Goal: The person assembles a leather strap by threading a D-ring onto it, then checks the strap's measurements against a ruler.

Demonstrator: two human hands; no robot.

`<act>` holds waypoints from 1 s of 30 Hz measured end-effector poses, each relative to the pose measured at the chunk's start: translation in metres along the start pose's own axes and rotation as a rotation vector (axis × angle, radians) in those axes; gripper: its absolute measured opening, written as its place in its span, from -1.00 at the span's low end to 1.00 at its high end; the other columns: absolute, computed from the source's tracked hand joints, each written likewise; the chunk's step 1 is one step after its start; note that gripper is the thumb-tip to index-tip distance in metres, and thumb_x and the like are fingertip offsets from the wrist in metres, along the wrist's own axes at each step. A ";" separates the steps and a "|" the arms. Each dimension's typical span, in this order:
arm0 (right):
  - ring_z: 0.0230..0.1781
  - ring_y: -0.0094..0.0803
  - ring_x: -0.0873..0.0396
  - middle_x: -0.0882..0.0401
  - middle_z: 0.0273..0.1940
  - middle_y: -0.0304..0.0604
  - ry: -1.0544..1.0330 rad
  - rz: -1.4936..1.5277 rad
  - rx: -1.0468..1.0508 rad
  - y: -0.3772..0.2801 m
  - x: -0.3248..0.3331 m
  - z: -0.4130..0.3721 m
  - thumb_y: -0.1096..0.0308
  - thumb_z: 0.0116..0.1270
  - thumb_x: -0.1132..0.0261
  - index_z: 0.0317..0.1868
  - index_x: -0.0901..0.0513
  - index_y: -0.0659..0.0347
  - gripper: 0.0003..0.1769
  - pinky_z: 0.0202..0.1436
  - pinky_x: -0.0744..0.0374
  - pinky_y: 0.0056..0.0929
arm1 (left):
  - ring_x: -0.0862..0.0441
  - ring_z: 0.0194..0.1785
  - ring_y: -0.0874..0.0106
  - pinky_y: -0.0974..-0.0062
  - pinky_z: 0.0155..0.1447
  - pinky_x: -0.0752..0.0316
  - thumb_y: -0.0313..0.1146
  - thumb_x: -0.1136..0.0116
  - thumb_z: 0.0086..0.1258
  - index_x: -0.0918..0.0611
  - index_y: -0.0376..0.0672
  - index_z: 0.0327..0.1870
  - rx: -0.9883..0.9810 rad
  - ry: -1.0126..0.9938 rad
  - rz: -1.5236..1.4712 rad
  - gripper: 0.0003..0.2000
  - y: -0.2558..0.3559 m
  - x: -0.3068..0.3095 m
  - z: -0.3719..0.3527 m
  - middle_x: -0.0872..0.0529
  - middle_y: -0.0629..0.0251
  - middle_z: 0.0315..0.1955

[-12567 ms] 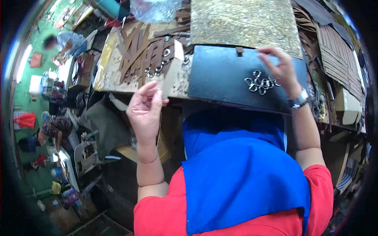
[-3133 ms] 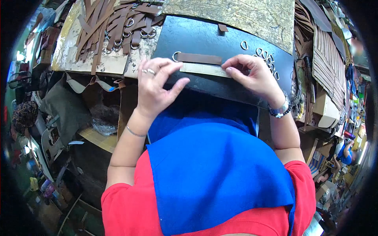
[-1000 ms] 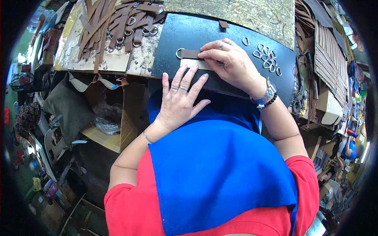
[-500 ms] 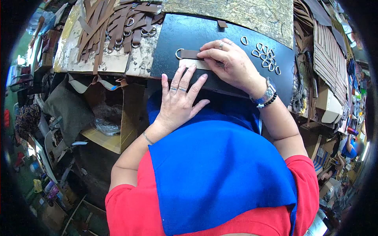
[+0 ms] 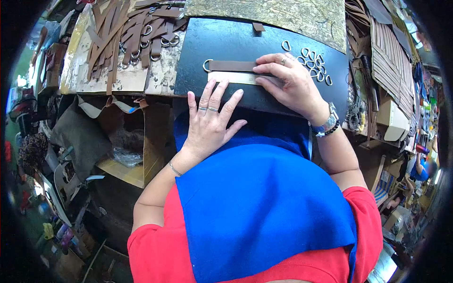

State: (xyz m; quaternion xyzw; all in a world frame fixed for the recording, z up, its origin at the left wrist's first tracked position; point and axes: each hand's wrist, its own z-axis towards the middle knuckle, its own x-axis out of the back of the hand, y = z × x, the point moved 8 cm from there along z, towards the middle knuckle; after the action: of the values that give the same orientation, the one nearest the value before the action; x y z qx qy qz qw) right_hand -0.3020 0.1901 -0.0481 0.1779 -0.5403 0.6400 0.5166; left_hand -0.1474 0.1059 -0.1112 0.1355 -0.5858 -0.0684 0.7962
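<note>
A brown strap (image 5: 231, 66) lies across the black board (image 5: 217, 37), with a metal D-ring (image 5: 206, 65) at its left end. Just below it is a pale strip (image 5: 236, 78). My left hand (image 5: 211, 113) rests with fingers spread, its fingertips at the lower edge of the pale strip. The fingers of my right hand (image 5: 292, 85) are bent together over the right end of the strap, and the thumb is near the right end of the pale strip. Several loose D-rings (image 5: 315, 63) lie beyond my right hand.
Many brown straps with rings (image 5: 137, 35) are piled on the worn table (image 5: 132, 81) at the left. A small brown piece (image 5: 258, 27) lies at the board's top edge. Striped material (image 5: 394, 66) is stacked at the right. An open box (image 5: 153, 146) stands below the table.
My right hand has moved right along the strap, and more of the strap shows. My left hand stays spread at the pale strip. The whole view has shifted slightly.
</note>
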 end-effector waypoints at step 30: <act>0.10 -0.16 -0.63 -0.70 0.08 -0.14 -0.013 0.077 -0.040 0.018 0.010 -0.012 0.61 0.23 -0.22 -0.02 -0.70 0.15 -0.67 0.29 -0.51 -0.20 | -0.13 0.61 0.17 -0.13 0.62 0.39 0.06 -0.41 0.25 -0.43 0.15 0.46 0.010 -0.019 0.063 -0.27 0.003 0.005 0.003 -0.31 0.15 0.49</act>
State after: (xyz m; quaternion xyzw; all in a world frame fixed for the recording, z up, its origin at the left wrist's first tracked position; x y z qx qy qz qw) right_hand -0.3172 0.2068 -0.0535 0.1507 -0.5627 0.6475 0.4914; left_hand -0.1491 0.1074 -0.1049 0.1204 -0.5978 -0.0414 0.7915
